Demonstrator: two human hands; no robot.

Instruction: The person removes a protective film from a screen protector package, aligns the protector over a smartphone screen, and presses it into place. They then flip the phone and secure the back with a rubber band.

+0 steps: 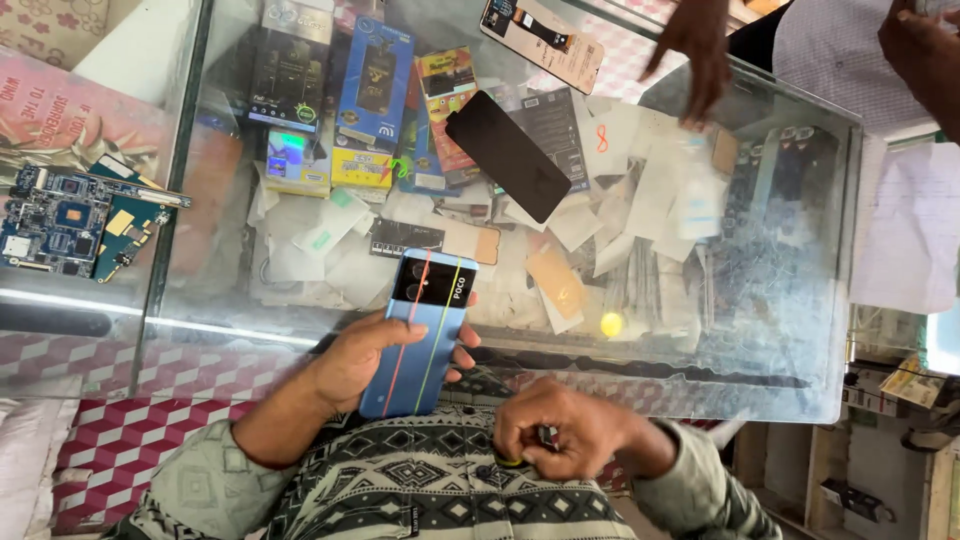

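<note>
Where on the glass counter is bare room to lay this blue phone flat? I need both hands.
Barest is the right end of the glass counter, between the black screen panel and the right edge. The near strip right of the blue phone in the left hand is also bare. The far middle is crowded: the panel, and another person's hand.

**Blue phone, glass worktop, checks all round**

The phone point(425, 335) is light blue with a black camera band and thin red and green stripes down its back. The sweater point(430, 490) carries grey, black and cream geometric bands. A black screen panel point(508, 155) lies on the glass worktop point(780, 300), a blue circuit board point(55, 220) nearby, over maroon-and-white checked cloth point(140, 430).
</note>
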